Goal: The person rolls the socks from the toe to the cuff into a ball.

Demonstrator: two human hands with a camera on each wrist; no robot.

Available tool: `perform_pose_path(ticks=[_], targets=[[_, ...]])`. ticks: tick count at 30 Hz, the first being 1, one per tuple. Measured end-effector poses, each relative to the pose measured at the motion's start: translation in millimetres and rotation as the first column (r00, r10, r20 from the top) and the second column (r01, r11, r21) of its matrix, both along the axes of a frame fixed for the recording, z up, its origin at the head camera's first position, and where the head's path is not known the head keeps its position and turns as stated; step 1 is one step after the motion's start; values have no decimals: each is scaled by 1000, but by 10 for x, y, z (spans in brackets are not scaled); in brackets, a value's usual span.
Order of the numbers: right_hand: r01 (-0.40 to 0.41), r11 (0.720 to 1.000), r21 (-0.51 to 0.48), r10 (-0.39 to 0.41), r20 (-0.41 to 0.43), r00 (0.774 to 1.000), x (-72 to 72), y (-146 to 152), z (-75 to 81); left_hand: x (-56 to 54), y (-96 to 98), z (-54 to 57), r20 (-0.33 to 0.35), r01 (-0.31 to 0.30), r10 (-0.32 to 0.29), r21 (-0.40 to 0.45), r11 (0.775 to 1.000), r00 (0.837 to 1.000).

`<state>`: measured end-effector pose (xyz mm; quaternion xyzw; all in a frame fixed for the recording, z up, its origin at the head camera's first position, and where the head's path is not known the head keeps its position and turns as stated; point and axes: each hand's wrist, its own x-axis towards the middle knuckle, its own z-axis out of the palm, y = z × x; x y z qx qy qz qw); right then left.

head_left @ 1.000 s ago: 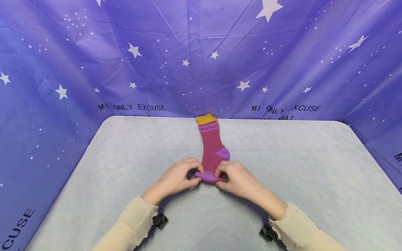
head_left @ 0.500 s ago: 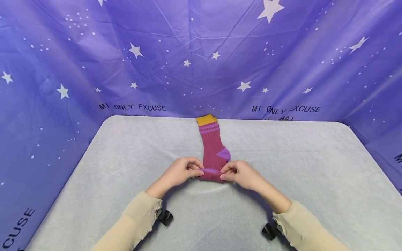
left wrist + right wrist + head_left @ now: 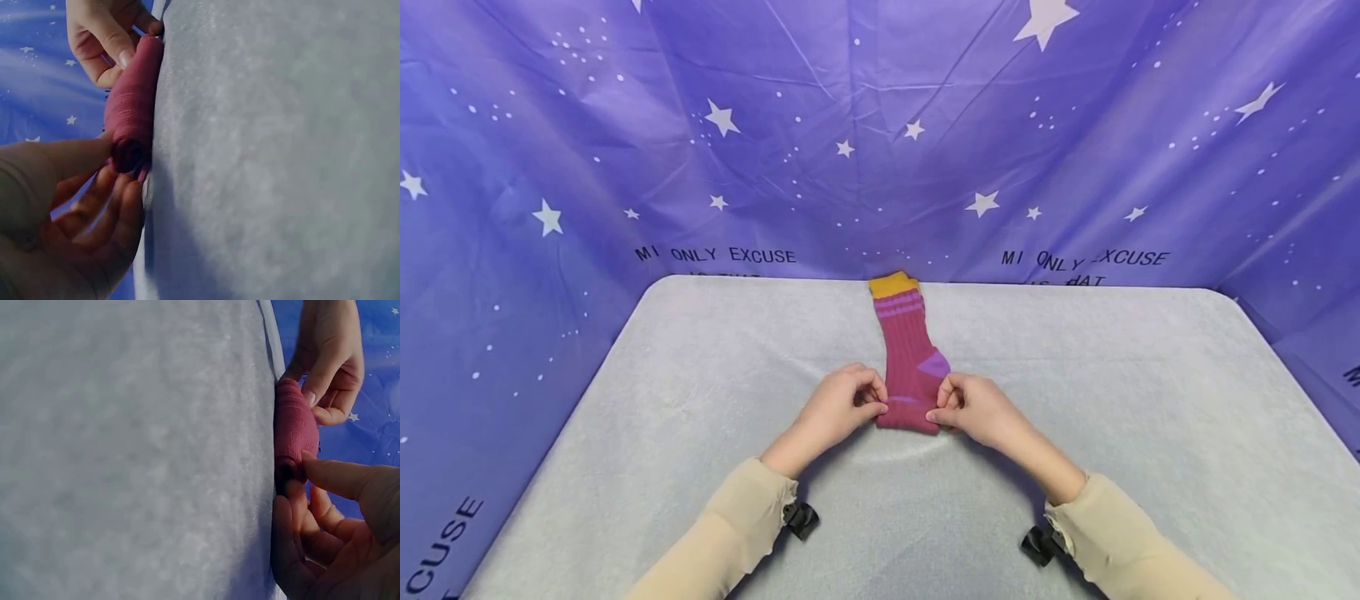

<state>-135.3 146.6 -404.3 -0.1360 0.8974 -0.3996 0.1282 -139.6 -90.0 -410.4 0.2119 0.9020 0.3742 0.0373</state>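
Set amid a purple-blue curtain (image 3: 880,125) strewn with white stars and dots, at a pale grey, cloth-textured desk (image 3: 760,333) with rounded far corners. Reads "MI ONLY EXCUSE" in black lettering (image 3: 715,256) on the curtain at far left, with a lower line mostly hidden by the desk; repeats at far right, broken by folds, and as a partial "CUSE" at lower left. Lying lengthwise mid-desk: a maroon sock (image 3: 906,337), with yellow cuff (image 3: 893,285) at the far edge, purple heel (image 3: 934,364) to the right and near end turned up into a roll (image 3: 906,419). Pinched at the roll's left end by the left hand (image 3: 831,408), at its right end by the right hand (image 3: 988,408). Visible only in the wrist views: coiled layers and a dark hollow at the roll's ends.
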Motion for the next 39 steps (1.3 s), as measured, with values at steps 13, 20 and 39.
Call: perform_pose_path(ticks=[13,20,39], targets=[[-65,988,141,103,-281,954,72,-39,16,59,37,105,-142,128,-187,-346,930,972],[-59,955,291,156,-323,933,84,-121,50,12,62,90,-193,75,-144,-326,942,971],[-43,998,-39,35,-179,983,-9,-18,173,-126,-54,114,217,-26,-23,221,975,976]])
